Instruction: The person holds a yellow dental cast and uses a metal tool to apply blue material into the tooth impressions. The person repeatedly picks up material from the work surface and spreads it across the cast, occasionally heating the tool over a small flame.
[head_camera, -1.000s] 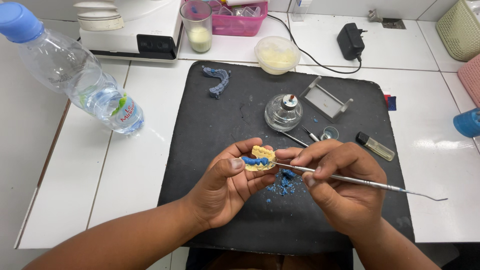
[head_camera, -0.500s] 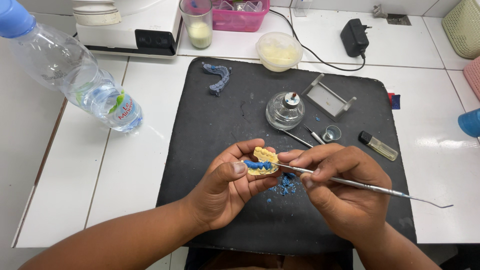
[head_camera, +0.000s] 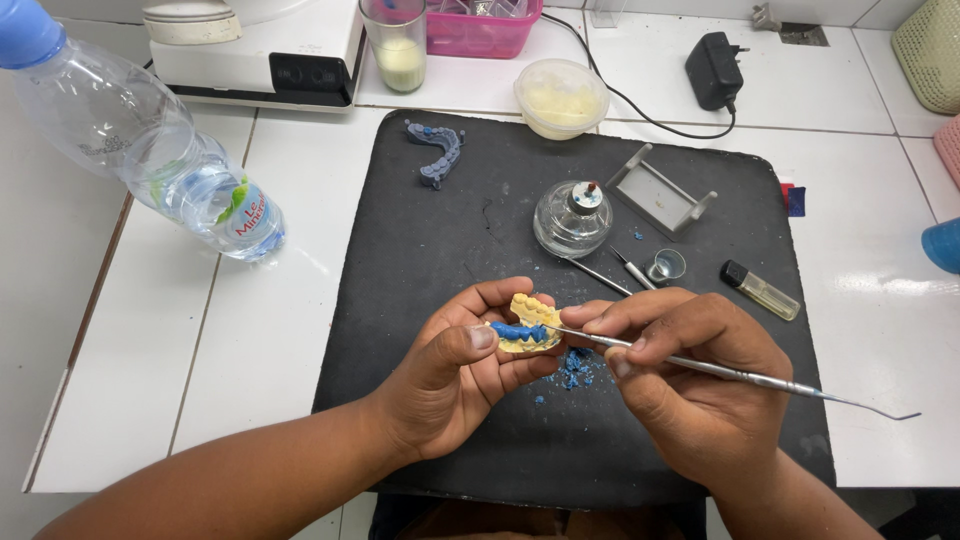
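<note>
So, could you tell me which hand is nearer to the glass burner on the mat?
The right hand: it lies below the burner, slightly to its right, holding a metal tool. The left hand sits farther off, below and to the burner's left, holding a yellow dental cast.

Ahead of the right hand (head_camera: 690, 385), toward the table's far edge, the dark mat (head_camera: 420, 250) is crowded: a glass spirit lamp (head_camera: 572, 218), small metal tools (head_camera: 615, 272), a grey stand (head_camera: 660, 190) and a small vial (head_camera: 760, 290) block the way. The mat's near-left part lies open beside the left hand (head_camera: 460, 365), with only blue crumbs (head_camera: 575, 368) between the hands. A plastic bottle (head_camera: 150, 150) bars the table's far-left corner.
</note>
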